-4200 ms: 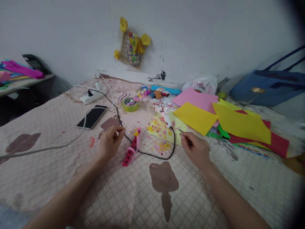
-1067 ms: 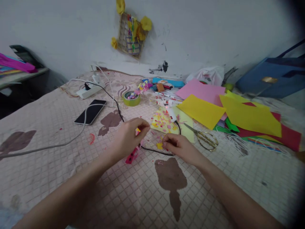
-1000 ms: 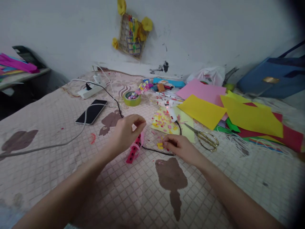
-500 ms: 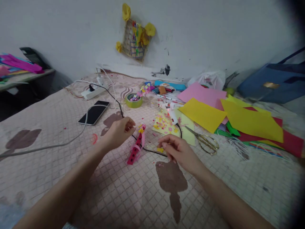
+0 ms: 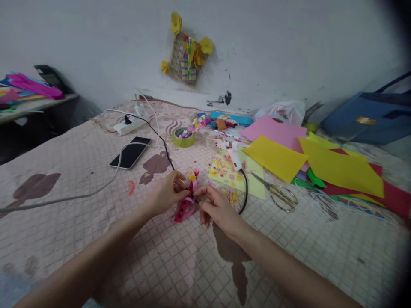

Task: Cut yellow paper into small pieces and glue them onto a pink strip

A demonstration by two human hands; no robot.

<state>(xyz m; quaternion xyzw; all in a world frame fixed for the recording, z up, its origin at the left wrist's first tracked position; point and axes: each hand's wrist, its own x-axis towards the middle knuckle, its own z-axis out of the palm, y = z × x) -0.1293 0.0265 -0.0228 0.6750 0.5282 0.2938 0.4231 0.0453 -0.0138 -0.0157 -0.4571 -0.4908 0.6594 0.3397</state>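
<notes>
A dark pink paper strip (image 5: 180,214) with black dots stands in front of me, a lighter pink loop curled around it and small yellow pieces at its top. From the left, my left hand (image 5: 167,191) pinches the strip around its middle between thumb and fingers. My right hand (image 5: 218,209) meets it from the other side, its thumb and forefinger closed at the strip's right edge; the exact contact is partly hidden. Behind my right hand are scattered yellow and pink scraps (image 5: 233,196), and a white glue gun (image 5: 236,160) lies on pale yellow paper (image 5: 253,182).
Gold-handled scissors (image 5: 282,194) lie to the right, near coloured sheets (image 5: 276,156) and white string (image 5: 316,201). A black cord (image 5: 246,192) runs from the glue gun. On the left are a phone (image 5: 131,153), a power strip (image 5: 131,125) and a grey cable (image 5: 80,196). Green tape (image 5: 183,139) sits behind.
Both hands have come together at the dark pink strip. My left hand has moved right onto it, and my right hand has moved left to its edge. The view has shifted slightly.
</notes>
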